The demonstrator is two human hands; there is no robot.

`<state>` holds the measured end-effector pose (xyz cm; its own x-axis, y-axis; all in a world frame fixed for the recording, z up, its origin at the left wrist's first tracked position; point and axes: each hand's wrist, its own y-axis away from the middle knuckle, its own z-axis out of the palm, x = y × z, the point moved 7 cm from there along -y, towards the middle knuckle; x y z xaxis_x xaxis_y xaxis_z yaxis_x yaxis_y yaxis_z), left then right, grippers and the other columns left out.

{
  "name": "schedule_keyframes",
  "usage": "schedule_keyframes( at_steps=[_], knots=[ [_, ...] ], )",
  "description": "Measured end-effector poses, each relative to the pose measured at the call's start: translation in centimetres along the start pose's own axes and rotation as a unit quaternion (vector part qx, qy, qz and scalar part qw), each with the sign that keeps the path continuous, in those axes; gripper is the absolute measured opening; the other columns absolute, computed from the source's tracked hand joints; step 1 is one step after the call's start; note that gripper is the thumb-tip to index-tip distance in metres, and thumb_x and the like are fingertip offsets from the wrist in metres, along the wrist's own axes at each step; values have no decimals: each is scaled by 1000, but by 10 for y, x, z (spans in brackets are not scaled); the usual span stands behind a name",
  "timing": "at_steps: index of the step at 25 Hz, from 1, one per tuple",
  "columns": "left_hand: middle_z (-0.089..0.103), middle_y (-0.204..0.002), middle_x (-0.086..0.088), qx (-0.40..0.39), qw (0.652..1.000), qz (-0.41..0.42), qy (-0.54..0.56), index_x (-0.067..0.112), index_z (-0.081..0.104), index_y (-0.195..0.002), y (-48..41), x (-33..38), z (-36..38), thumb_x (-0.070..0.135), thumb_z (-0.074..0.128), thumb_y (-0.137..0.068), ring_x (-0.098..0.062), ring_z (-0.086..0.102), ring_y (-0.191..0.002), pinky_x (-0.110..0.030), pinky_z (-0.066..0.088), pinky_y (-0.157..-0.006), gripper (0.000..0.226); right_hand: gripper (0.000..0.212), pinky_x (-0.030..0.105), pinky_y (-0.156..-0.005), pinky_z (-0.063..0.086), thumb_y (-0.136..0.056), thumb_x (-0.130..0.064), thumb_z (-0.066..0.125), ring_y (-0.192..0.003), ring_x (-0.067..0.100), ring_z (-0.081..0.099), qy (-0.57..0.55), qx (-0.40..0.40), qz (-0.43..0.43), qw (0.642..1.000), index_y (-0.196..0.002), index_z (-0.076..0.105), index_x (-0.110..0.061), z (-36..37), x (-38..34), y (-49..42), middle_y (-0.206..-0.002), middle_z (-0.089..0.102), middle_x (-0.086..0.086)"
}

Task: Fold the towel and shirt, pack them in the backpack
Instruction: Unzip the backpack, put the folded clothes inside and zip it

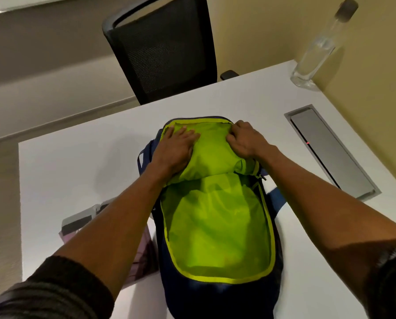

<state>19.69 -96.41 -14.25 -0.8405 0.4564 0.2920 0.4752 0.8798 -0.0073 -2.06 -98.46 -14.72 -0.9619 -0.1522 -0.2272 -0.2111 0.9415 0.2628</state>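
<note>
Backpack (217,229) fabric is being handled at the centre of the frame, where the bag lies unzipped on the white worktop (82,157), its lime lining exposed. The left hand (176,148) is laid flat on the folded-back flap (212,153), fingers spread wide, while the right hand (245,139) has its fingers curled and pinching the flap's edge, probably to hold the compartment open. Folded cloth (139,254), perhaps the towel or shirt, is seen at lower left beside the bag.

Bare forearms, dark ribbed sleeves (61,293) pushed up
</note>
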Motion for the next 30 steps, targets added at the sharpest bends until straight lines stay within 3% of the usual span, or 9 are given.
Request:
schedule_keyframes(
  at_steps=[2, 4, 6, 11, 16, 20, 23, 27, 30],
  knots=[
    [42, -163, -6, -82, 996, -14, 10, 17, 42, -157, -2, -3, 7, 28, 33, -108, -28, 30, -155, -49, 8, -128, 50, 60, 48, -105, 42, -104, -50, 32, -130, 38, 46, 21, -39, 11, 999, -136, 54, -4, -4, -5, 5, -137, 51, 21],
    [52, -154, -13, -75, 995, -36, 54, 10, 51, -149, -2, 1, -6, 19, 45, -105, -36, 44, -145, -49, 19, -125, 46, 53, 49, -103, 42, -105, -46, 42, -128, 40, 49, 9, -7, 21, 1000, -141, 49, -7, -18, -10, 12, -137, 53, 21],
    [60, -145, -19, -31, 993, -45, 100, 4, 59, -141, 2, 11, -29, 14, 46, -96, -41, 53, -134, -45, 33, -118, 48, 55, 48, -99, 43, -102, -46, 52, -124, 41, 52, 3, 55, 19, 998, -142, 48, -8, -36, -20, 28, -136, 55, 21],
    [49, -156, -18, 42, 993, -7, 111, 5, 57, -144, 56, 43, -65, 11, 55, -96, -37, 44, -146, -48, 29, -124, 48, 58, 48, -98, 43, -97, -47, 60, -121, 40, 54, 28, 163, -14, 986, -141, 53, -9, -62, -65, 81, -136, 57, 19],
    [52, -152, -22, 220, 944, -141, 201, 1, 60, -141, 184, 21, -75, 14, 58, -90, -39, 48, -142, -50, 36, -120, 53, 55, 45, -103, 44, -97, -45, 56, -125, 32, 51, -106, 271, -34, 956, -139, 54, -10, -42, -180, 151, -135, 58, 14],
    [34, -167, -11, 213, 910, -304, 185, 14, 47, -154, 284, -28, -51, 14, 64, -96, -29, 30, -154, -51, 25, -127, 60, 48, 42, -100, 48, -95, -40, 59, -121, 28, 52, -221, 214, -79, 948, -133, 55, -11, 27, -286, 183, -130, 57, 8],
    [32, -167, -13, 198, 886, -375, 185, 13, 42, -156, 341, -66, -35, 19, 67, -99, -32, 26, -156, -52, 21, -128, 63, 58, 42, -100, 51, -93, -56, 55, -129, 22, 48, -266, 106, -57, 957, -138, 48, -19, 92, -336, 190, -138, 48, 0],
    [36, -164, -17, 151, 867, -435, 188, 9, 38, -157, 381, -106, -3, 26, 74, -94, -37, 29, -154, -55, 28, -125, 74, 78, 46, -107, 50, -90, -70, 52, -140, 23, 41, -246, 22, 5, 969, -150, 35, -23, 156, -353, 181, -153, 36, 2],
    [38, -162, -17, 119, 840, -478, 227, 11, 33, -157, 394, -127, 22, 41, 72, -94, -38, 33, -151, -54, 31, -124, 80, 87, 50, -119, 37, -89, -67, 58, -149, 30, 30, -189, 4, 49, 981, -156, 27, -21, 175, -353, 167, -163, 27, 11]
  ],
)
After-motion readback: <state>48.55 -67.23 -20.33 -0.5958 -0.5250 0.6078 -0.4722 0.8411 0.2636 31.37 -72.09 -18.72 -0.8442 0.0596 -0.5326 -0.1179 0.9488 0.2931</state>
